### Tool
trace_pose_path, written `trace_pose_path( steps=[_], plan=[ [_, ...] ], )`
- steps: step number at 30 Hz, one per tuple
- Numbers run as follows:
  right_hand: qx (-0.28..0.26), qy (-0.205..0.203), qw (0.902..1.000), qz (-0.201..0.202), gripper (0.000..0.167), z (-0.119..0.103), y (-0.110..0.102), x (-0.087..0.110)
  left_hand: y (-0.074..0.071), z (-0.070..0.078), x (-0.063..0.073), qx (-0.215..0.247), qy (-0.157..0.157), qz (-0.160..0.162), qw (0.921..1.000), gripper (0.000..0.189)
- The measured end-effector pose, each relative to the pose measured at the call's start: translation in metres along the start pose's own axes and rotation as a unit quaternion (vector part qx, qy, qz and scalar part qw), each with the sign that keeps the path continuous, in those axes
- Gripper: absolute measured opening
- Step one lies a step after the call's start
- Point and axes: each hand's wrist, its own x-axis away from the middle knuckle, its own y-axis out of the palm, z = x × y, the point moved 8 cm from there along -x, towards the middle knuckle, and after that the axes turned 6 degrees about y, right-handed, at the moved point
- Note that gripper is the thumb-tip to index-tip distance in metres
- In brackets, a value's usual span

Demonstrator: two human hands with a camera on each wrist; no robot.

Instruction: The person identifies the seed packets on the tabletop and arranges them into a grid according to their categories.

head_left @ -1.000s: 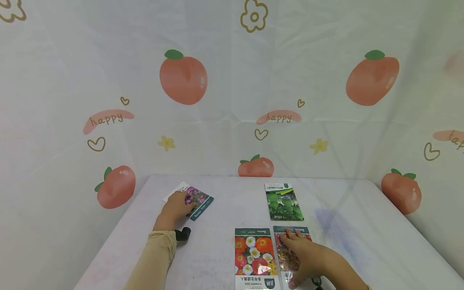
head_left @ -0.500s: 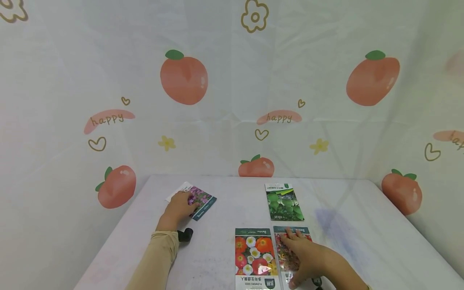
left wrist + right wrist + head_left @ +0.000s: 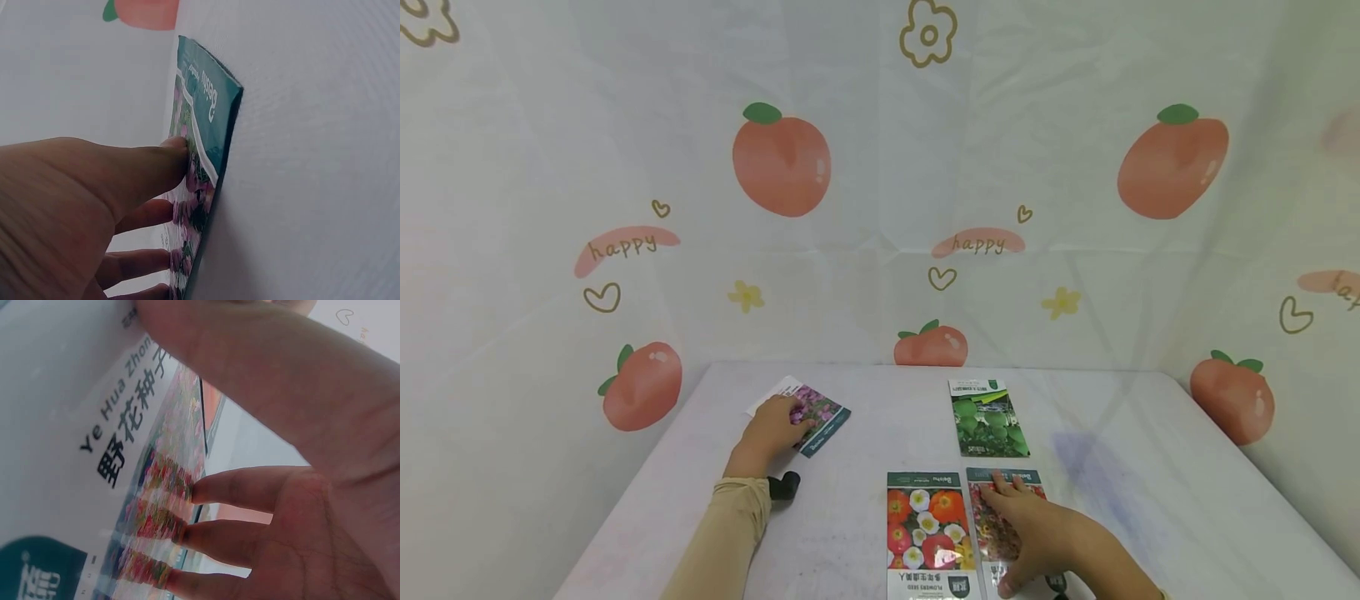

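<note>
My left hand [image 3: 772, 429] rests on a seed packet with purple flowers [image 3: 823, 410] at the table's left. In the left wrist view its thumb and fingertips press on the printed face of that purple-flower packet [image 3: 199, 181], which lies askew. With fingers spread, my right hand [image 3: 1033, 533] touches a wildflower seed packet [image 3: 992, 537]. The right wrist view shows fingertips against the red floral print of this wildflower packet [image 3: 150, 512]. Close on its left lies a poppy seed packet [image 3: 927, 529] with orange, red and white blooms. The hands partly hide the packets they touch.
A green seed packet [image 3: 988, 418] lies farther back, beyond the wildflower packet. The white table [image 3: 865, 425] ends against a white cloth backdrop [image 3: 865, 292] printed with peaches. A black strap piece [image 3: 784, 486] sits at my left wrist.
My left hand and the purple-flower packet under it have slid slightly to the right, mostly during the first half second. The right hand and the other packets stay put.
</note>
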Motion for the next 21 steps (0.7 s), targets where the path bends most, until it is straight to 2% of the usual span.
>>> trace_pose_path(
  steps=[10, 21],
  plan=[
    [0.007, 0.003, 0.9999, 0.007, 0.120, 0.0011, 0.0003, 0.0000, 0.0054, -0.0023, -0.0014, 0.000, 0.004, -0.001, 1.0000, 0.050],
    [0.005, 0.005, 1.0000, 0.007, 0.121, 0.0025, 0.0006, -0.0003, 0.0024, 0.0061, -0.0012, 0.003, 0.010, -0.002, 0.9999, 0.051]
  ],
)
